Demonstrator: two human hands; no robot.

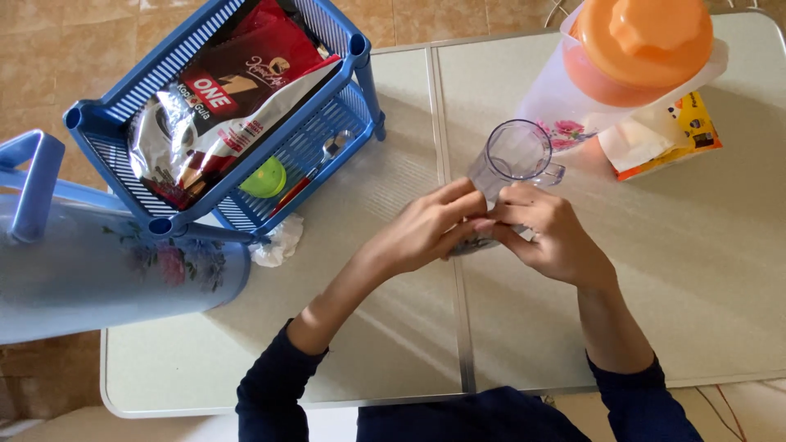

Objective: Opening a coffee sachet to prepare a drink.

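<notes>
Overhead view from the head camera, described from the wearer outward. Nearest the viewer, two forearms in dark blue sleeves (pixel 274 385) extend over a pale folding table (pixel 393 327) whose central seam runs between them. The left hand (pixel 422 229) and right hand (pixel 548 233) meet above this seam, fingers curled and fingertips brought together on a small flat packet (pixel 473 243), of which only a sliver shows beneath them; both hands appear to pinch it, though the exact grip is hidden by the fingers. The packet lies at the base of a clear plastic mug (pixel 516 155) with a side handle, which stands upright on the table just beyond the fingertips, its open mouth facing the camera.

At far left, partly off the table edge, stands a pale blue floral thermos jug (pixel 106 270) with a blue handle. Beside it rests a crumpled white wrapper (pixel 278 244). Behind these sits a blue slatted plastic rack (pixel 360 74): its upper tier carries a large red-and-white bag of coffee sachets (pixel 229 106), and its lower tier holds a small green lid (pixel 264 178) and a metal spoon (pixel 327 151).

At far right, beyond the mug, stands a translucent floral pitcher (pixel 565 106) with an orange lid (pixel 647 41). Just beside it lies an orange-and-white packet (pixel 663 135). Tan floor tiles (pixel 65 49) appear beyond the table.
</notes>
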